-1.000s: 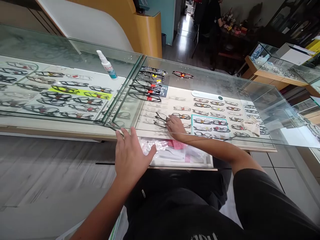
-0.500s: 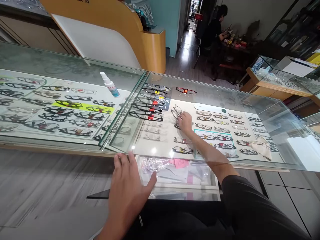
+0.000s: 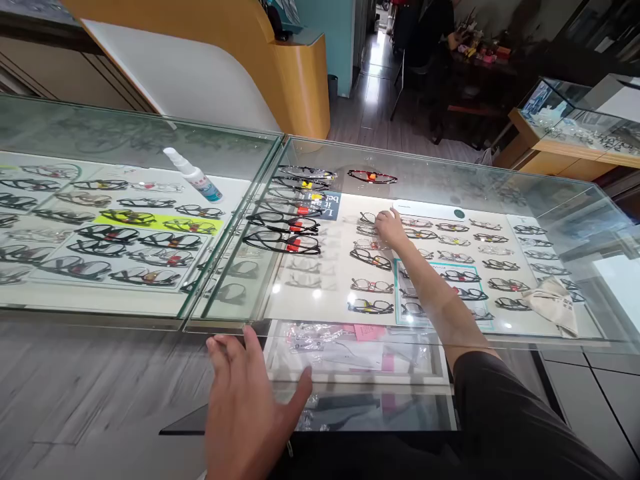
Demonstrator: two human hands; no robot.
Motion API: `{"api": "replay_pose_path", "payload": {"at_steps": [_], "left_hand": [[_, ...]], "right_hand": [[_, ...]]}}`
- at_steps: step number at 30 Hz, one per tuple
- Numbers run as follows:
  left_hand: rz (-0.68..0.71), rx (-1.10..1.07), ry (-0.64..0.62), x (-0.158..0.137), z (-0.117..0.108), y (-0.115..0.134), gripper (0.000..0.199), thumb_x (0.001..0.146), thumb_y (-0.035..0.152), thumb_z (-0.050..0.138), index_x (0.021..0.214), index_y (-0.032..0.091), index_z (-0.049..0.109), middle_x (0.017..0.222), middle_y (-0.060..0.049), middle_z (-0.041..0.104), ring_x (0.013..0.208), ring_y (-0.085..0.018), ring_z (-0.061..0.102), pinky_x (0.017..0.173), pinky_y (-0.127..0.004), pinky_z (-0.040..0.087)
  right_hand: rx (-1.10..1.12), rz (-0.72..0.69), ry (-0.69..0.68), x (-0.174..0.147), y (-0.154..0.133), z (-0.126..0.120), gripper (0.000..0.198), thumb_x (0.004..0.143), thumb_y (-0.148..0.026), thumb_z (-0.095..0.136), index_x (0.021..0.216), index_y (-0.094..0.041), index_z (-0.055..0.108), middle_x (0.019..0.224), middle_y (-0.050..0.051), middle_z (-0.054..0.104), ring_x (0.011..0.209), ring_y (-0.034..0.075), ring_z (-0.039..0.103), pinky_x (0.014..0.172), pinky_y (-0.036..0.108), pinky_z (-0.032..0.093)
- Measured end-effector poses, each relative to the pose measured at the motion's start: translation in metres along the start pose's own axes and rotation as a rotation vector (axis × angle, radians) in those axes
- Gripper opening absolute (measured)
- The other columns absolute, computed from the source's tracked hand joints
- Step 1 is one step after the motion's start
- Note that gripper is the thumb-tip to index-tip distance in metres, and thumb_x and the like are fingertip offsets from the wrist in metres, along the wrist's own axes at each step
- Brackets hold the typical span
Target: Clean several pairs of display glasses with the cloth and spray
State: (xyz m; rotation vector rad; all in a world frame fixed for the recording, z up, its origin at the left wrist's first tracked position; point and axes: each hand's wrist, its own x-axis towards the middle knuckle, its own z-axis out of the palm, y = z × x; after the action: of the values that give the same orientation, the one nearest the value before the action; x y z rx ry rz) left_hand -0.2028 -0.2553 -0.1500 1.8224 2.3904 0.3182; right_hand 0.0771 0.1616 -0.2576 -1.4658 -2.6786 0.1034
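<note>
My right hand [image 3: 391,229] reaches inside the glass display case [image 3: 425,157] and shows through its top. Its fingers are closed on the side of a pair of eyeglasses [image 3: 369,219] at the back of a column of frames; the fingertips are partly hidden. Just in front of that hand lie dark eyeglasses with a red tag [image 3: 371,259]. Near the case's front edge, my left hand [image 3: 247,397] is open with fingers spread, holding nothing. Beside its thumb, a pulled-out drawer [image 3: 357,379] holds clear plastic bags and a pink slip.
Several eyeglasses with red and yellow tags [image 3: 283,243] lie on the glass top, as does a red pair [image 3: 373,177]. A white spray bottle [image 3: 193,175] stands on the left case. A cloth pouch [image 3: 554,305] lies at right. A person [image 3: 430,33] sits in the background.
My right hand has moved back with the eyeglasses, which were tilted up and now lie flatter in the column. My left hand stays spread by the front edge. The camera view has shifted.
</note>
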Motion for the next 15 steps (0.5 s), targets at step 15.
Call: {"api": "replay_pose_path", "payload": {"at_steps": [15], "left_hand": [[-0.001, 0.005, -0.016, 0.002, -0.004, 0.002, 0.117, 0.099, 0.075, 0.047, 0.177, -0.005, 0.011, 0.177, -0.042, 0.022, 0.172, -0.058, 0.005, 0.121, -0.076, 0.042]], "right_hand": [[-0.023, 0.004, -0.046, -0.01, 0.001, 0.007, 0.041, 0.109, -0.028, 0.044, 0.119, -0.016, 0.082, 0.139, 0.018, 0.075, 0.153, 0.037, 0.046, 0.139, 0.06, 0.016]]}}
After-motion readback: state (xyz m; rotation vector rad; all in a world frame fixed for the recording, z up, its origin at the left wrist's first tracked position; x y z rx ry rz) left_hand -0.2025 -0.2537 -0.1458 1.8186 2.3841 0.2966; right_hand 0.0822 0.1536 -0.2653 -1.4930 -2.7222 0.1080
